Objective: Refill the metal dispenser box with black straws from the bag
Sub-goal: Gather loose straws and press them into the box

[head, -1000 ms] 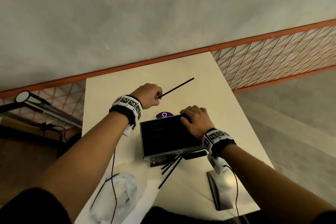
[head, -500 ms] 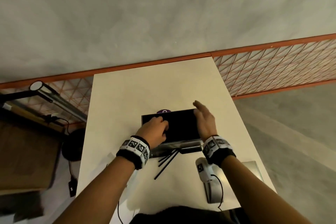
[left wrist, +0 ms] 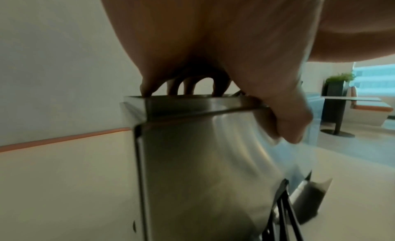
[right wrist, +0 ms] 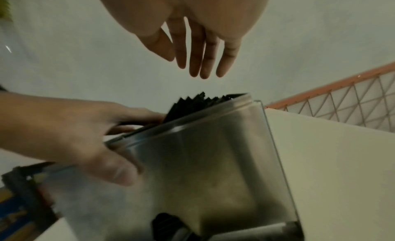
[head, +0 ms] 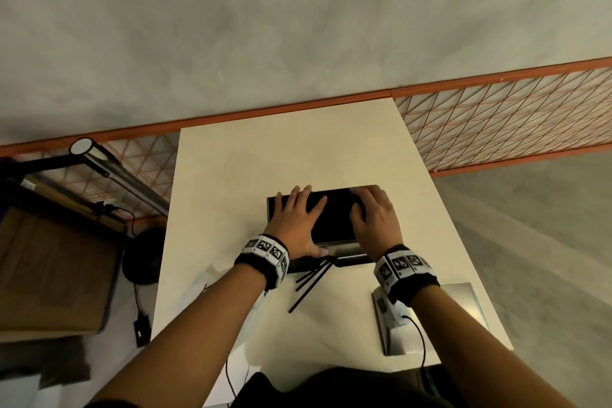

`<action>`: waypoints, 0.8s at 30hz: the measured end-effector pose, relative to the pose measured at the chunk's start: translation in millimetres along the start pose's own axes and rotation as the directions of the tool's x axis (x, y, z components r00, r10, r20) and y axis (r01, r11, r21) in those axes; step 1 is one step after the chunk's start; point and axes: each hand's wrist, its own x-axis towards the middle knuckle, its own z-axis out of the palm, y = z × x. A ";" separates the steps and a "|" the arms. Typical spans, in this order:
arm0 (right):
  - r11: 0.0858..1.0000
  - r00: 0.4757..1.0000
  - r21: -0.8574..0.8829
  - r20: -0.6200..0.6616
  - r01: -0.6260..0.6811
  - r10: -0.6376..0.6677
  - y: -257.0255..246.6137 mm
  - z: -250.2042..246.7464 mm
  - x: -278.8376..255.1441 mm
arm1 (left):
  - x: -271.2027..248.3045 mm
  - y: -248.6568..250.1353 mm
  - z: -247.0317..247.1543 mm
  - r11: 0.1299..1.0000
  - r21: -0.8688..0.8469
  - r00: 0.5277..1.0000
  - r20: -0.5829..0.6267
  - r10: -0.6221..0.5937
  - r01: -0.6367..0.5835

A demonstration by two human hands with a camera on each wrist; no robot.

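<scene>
The metal box (head: pixel 314 219) stands mid-table, its straws (right wrist: pixel 205 100) lying lengthwise across the open top, the left hand (head: pixel 296 225) spread flat on them, thumb over the near wall, and the right hand (head: pixel 374 219) hovering empty, fingers loosely straight.

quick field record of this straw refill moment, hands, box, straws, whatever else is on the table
left hand: fingers spread flat over the open top of the box, thumb on its near wall
right hand: above the box's right end, fingers straight, holding nothing
metal dispenser box: upright on the table, top open
black straws in box: piled up to the rim
loose straws: a few stick out of the box's bottom front onto the table
table: pale top
metal lid: lying flat at the near right
</scene>
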 end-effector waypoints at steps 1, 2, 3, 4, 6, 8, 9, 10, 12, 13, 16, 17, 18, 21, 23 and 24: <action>0.999 1.000 0.036 -0.018 -0.012 0.013 -6.5 -2.6 -5.0 | 2.3 -1.2 -2.4 1.000 -0.007 1.000 0.011 -0.001 0.001; 0.995 0.999 0.081 -0.005 -0.049 0.049 -11.6 -1.4 -12.6 | 5.4 -3.2 -5.1 1.000 -0.020 1.000 0.020 -0.001 0.001; 0.985 0.993 0.131 0.038 -0.112 0.108 -16.7 1.4 -20.6 | 8.8 -5.7 -8.3 0.999 -0.038 1.000 0.029 0.001 0.000; 0.965 0.977 0.167 0.108 -0.202 0.185 -20.5 6.4 -28.9 | 13.1 -8.6 -12.2 0.998 -0.057 0.999 0.038 0.007 -0.005; 0.885 0.871 0.156 0.319 -0.438 0.374 -22.5 19.3 -45.7 | 21.0 -15.6 -19.1 0.996 -0.089 0.998 0.064 0.017 -0.011; 0.742 0.650 0.051 0.525 -0.669 0.550 -17.6 34.0 -63.6 | 28.0 -21.7 -23.4 0.994 -0.108 0.996 0.088 0.016 -0.006; 0.667 0.537 -0.014 0.582 -0.745 0.611 -13.6 41.5 -72.7 | 30.8 -24.4 -24.6 0.993 -0.115 0.995 0.098 0.015 -0.004; 0.596 0.442 -0.063 0.611 -0.800 0.657 -8.6 47.9 -80.3 | 33.5 -26.2 -25.4 0.993 -0.119 0.995 0.101 0.015 -0.003; 0.439 0.301 -0.070 0.631 -0.896 0.715 3.3 61.1 -91.0 | 37.7 -28.5 -26.3 0.994 -0.113 0.995 0.096 0.015 -0.004; 0.350 0.252 -0.024 0.647 -0.937 0.719 8.0 66.7 -93.7 | 38.9 -29.4 -26.5 0.994 -0.111 0.996 0.092 0.015 -0.005; 0.131 0.196 0.146 0.697 -0.981 0.690 15.2 82.8 -94.2 | 41.9 -31.4 -24.0 0.993 -0.116 0.997 0.081 0.018 -0.008; 0.098 0.196 0.178 0.702 -0.979 0.684 15.9 87.6 -93.5 | 42.7 -31.8 -23.1 0.993 -0.116 0.997 0.078 0.018 -0.009; 0.079 0.201 0.202 0.705 -0.976 0.680 16.3 92.3 -91.7 | 43.3 -32.2 -22.9 0.993 -0.119 0.997 0.074 0.017 -0.009; 0.039 0.216 0.259 0.702 -0.965 0.678 17.0 104.9 -86.1 | 45.2 -34.0 -22.3 0.992 -0.124 0.997 0.075 0.017 -0.007; 0.061 0.234 0.266 0.687 -0.962 0.688 16.2 109.0 -81.6 | 45.5 -34.5 -22.4 0.991 -0.131 0.997 0.071 0.017 -0.007; 0.084 0.244 0.259 0.683 -0.962 0.689 15.8 110.1 -80.5 | 45.2 -34.5 -22.4 0.991 -0.137 0.997 0.069 0.017 -0.008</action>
